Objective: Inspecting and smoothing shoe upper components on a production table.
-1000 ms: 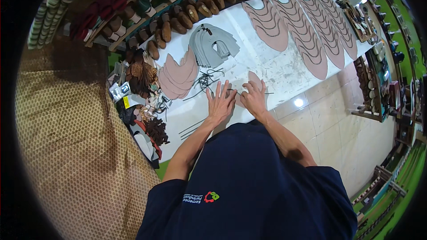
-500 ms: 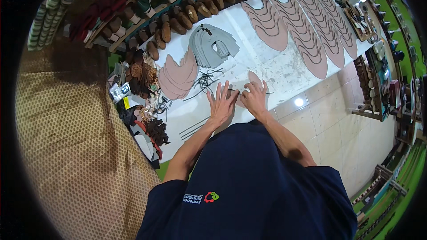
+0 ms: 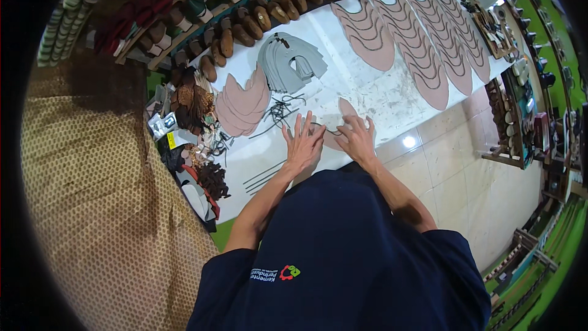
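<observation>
A pinkish shoe-upper piece (image 3: pixel 347 107) lies on the white table under my two hands, partly covered by them. A thin dark strip (image 3: pixel 331 130) curves along its edge between the hands. My left hand (image 3: pixel 303 147) rests at the strip's left end, palm down with fingers spread. On the right side, my right hand (image 3: pixel 359 140) presses the piece with its fingers apart, the fingertips close to the strip. Several loose dark strips (image 3: pixel 264 176) lie beside my left forearm, and a tangle of short strips (image 3: pixel 283 110) sits beyond my left hand.
Pinkish pieces (image 3: pixel 242 107) and grey pieces (image 3: pixel 288 64) are stacked at the far left. Rows of overlapped pink pieces (image 3: pixel 422 55) with dark edges cover the far right. Wooden shoe lasts (image 3: pixel 263 17) line the back edge; scraps (image 3: pixel 202 141) pile up at the left.
My right hand has shifted slightly right and down, and its fingers have spread. The dark strip's end no longer sticks out to its right; a curved stretch shows between the hands.
</observation>
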`<action>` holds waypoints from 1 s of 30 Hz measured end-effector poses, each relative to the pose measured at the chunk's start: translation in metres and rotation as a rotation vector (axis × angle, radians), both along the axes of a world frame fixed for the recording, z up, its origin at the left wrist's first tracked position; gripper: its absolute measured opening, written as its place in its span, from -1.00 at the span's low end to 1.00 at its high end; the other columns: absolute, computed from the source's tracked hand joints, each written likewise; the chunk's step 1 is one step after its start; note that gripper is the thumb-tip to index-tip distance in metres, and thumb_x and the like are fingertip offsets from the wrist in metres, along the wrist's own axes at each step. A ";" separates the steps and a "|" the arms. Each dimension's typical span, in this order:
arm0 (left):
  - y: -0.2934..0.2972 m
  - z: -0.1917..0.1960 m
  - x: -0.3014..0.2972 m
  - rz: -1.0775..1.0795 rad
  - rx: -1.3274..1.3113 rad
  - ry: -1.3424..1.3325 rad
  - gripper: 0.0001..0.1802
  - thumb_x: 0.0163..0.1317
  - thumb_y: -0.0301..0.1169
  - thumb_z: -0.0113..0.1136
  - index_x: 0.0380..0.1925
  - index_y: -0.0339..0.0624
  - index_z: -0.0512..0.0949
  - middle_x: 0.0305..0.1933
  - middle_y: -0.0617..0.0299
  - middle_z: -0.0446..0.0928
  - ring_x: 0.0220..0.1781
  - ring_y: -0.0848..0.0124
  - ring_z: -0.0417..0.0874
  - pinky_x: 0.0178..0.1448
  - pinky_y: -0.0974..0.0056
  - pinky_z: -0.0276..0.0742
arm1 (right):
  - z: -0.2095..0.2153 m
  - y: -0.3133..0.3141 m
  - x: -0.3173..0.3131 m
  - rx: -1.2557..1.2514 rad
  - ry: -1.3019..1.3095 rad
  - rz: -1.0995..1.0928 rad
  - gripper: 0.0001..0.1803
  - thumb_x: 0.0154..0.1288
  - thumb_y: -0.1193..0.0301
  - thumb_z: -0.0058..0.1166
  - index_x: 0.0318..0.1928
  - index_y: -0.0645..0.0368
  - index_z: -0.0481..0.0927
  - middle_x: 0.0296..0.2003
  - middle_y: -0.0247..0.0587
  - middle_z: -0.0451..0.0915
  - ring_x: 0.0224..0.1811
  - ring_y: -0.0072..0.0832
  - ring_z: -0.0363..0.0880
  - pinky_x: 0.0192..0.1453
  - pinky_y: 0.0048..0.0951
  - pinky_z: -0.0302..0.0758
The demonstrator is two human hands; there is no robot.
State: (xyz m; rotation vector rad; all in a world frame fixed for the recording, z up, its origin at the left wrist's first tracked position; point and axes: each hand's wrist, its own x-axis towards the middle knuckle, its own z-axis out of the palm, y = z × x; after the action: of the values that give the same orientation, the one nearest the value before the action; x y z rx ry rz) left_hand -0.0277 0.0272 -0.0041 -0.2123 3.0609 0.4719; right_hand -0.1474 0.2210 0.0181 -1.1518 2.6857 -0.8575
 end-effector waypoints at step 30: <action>0.002 0.001 -0.002 -0.026 0.021 0.076 -0.51 0.49 -0.15 0.22 0.39 0.54 0.57 0.80 0.14 -0.04 0.79 -0.03 -0.11 0.49 -0.71 -0.20 | -0.013 0.012 -0.011 0.138 -0.085 0.075 -0.77 0.31 0.15 0.37 -0.25 0.01 0.74 0.48 -0.27 0.36 0.63 -0.07 0.14 0.61 0.44 -0.12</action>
State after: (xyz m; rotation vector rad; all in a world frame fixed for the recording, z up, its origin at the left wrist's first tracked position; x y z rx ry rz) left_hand -0.0294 0.0288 -0.0036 -0.1569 3.1264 0.5230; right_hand -0.1583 0.2330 0.0046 -1.1505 2.5698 -0.6825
